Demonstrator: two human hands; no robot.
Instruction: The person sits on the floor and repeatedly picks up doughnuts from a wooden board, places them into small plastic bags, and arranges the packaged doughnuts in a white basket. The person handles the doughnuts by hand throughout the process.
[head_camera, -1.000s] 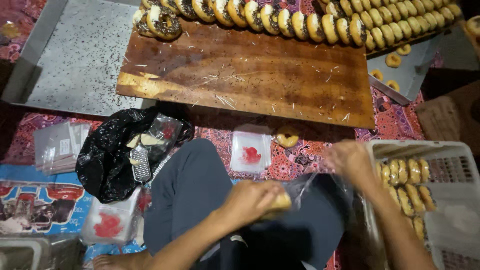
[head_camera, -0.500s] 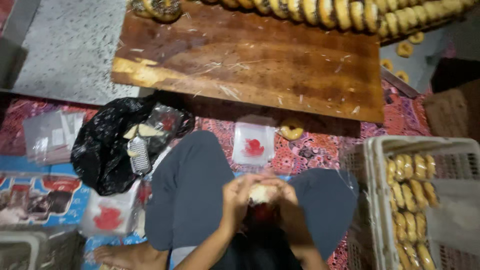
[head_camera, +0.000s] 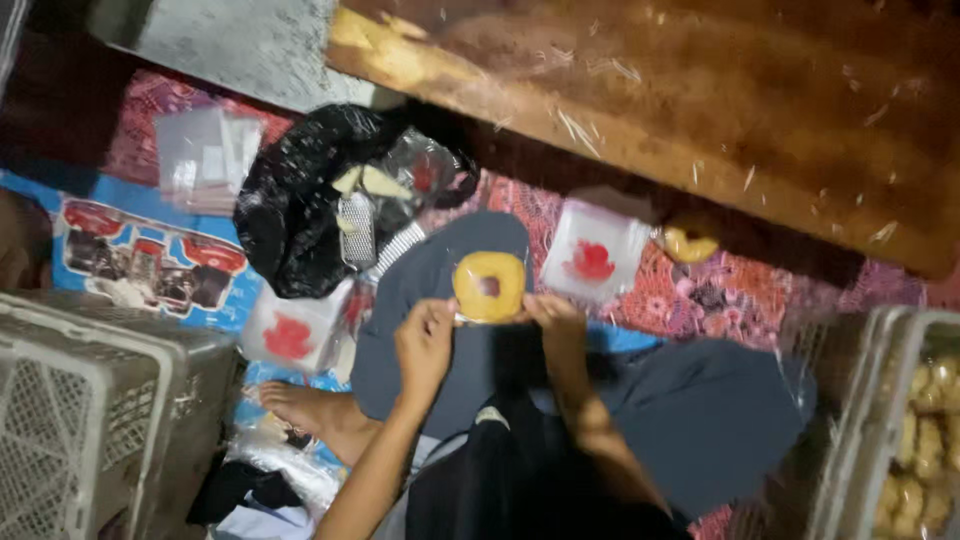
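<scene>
Patterned floor mat (head_camera: 700, 300), black bag (head_camera: 290, 215), 2 clear pkts (head_camera: 592, 262), wood board (head_camera: 700, 110)

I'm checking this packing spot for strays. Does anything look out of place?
One ring-shaped pastry lies loose on the patterned mat beside a clear bag with a red mark, below the wooden board. The left hand and right hand hold another pastry in a clear bag.

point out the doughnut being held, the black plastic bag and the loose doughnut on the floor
held doughnut (head_camera: 489, 287), head view, on its yellow ring left of the hole
black plastic bag (head_camera: 290, 215), head view, on its crumpled left side
loose doughnut (head_camera: 690, 243), head view, on its ring, by the wooden board's edge
</scene>
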